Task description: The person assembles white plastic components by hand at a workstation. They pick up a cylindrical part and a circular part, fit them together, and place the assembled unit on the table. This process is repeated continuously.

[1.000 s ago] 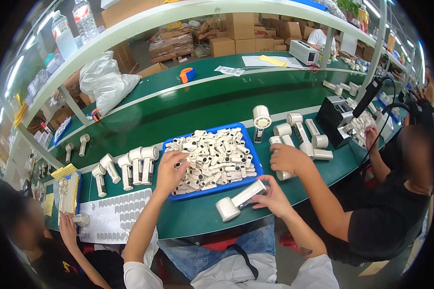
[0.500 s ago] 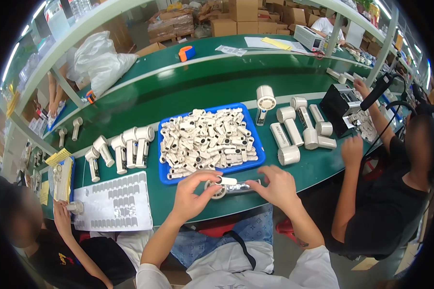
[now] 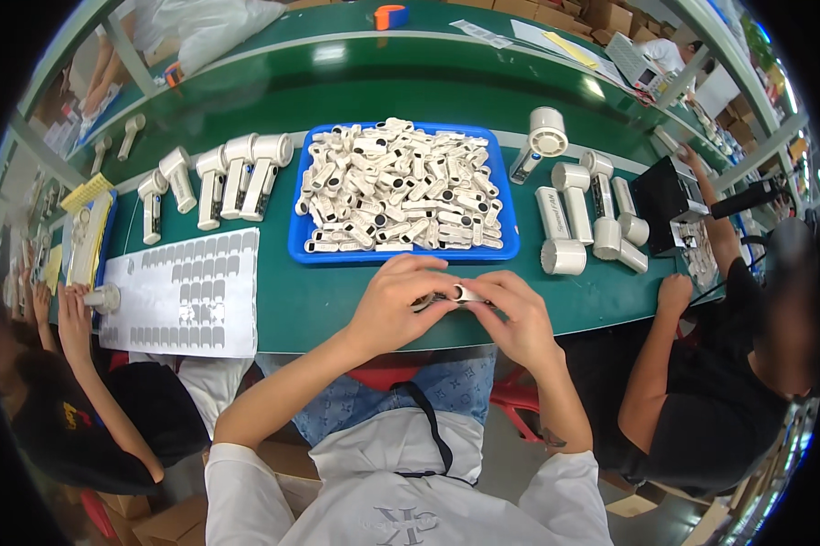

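Both the left hand (image 3: 394,308) and the right hand (image 3: 521,317) have fingertips closed on a small white part (image 3: 467,293) above the desk (image 3: 293,305), just in front of the blue tray (image 3: 295,238). Fingers hide most of it. It looks like hard plastic, so probably light, stiff and slightly slippery; bending might crack it. A pinch along its sides should suit.

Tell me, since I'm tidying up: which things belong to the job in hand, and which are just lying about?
Likely the job's:
white piece between left hand and right hand
blue tray of white parts
fans

Apparently lying about:
orange roll
plastic bag
yellow sheet
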{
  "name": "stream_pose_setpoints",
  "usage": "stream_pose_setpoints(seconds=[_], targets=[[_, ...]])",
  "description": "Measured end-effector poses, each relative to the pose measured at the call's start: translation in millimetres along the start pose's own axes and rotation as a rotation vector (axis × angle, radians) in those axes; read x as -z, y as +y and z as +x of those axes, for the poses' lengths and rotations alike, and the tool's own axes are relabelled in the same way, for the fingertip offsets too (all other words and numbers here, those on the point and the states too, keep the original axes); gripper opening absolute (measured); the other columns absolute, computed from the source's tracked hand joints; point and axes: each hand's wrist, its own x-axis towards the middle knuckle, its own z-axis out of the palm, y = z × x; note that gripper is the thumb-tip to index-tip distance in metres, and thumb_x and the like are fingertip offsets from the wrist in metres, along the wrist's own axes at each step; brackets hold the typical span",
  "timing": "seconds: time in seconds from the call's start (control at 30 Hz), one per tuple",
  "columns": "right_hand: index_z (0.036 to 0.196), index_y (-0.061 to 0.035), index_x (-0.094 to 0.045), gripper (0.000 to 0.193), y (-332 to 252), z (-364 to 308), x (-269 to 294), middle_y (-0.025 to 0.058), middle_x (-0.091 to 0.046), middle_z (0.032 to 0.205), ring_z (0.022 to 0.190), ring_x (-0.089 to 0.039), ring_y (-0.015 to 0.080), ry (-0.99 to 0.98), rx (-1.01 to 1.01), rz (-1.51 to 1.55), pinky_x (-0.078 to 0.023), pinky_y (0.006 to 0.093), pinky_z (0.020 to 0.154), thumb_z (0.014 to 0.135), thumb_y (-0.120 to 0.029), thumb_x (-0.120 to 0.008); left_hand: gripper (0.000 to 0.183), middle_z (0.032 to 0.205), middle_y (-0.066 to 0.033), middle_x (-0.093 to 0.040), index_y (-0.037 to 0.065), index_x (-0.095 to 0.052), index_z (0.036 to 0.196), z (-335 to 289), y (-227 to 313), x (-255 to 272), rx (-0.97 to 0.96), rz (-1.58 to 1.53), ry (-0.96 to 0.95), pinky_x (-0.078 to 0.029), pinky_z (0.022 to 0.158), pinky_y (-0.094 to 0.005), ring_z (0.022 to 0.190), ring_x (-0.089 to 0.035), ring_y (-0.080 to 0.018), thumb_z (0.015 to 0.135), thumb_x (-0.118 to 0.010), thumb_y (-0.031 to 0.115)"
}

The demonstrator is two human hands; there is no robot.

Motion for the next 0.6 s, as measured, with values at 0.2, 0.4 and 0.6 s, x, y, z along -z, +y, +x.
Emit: stream_pose_setpoints(seconds=[0.2,0.4,0.6], targets=[[0.111,-0.0028,-0.073,0.031,9,0,-12,0.0098,-0.064,0.099,0.089,-0.060,0.0274,0.059,0.024,-0.191,-0.051,0.0378,0.078,0.081,0.000,-0.072,0.050,0.107,-0.0054,-0.069,0.012,-0.067,0.113,-2,-5,3,0.167,0.168,-0.133,-0.048,0.092,-0.0406,0.103,-0.061,-0.0283,0.067,-0.085,0.012],[0.112,-0.0027,-0.073,0.033,0,4,-14,0.0100,-0.063,0.096,0.087,-0.060,0.0280,-0.006,0.009,-0.189,-0.051,0.0376,0.077,0.080,0.003,-0.070,0.039,0.100,-0.0035,-0.069,0.010,-0.070,0.100,-3,-13,1,0.107,0.151,-0.086,-0.051,0.084,-0.0389,0.096,-0.063,-0.0270,0.064,-0.085,0.010],[0.106,-0.0020,-0.073,0.027,0,2,-15,0.0099,-0.066,0.093,0.084,-0.062,0.0281,0.026,-0.068,-0.123,-0.051,0.0376,0.074,0.079,0.001,-0.073,0.038,0.098,-0.0050,-0.068,0.009,-0.069,0.098,-5,-14,0,0.074,0.143,-0.082,-0.050,0.083,-0.0391,0.095,-0.062,-0.0276,0.064,-0.085,0.008]])
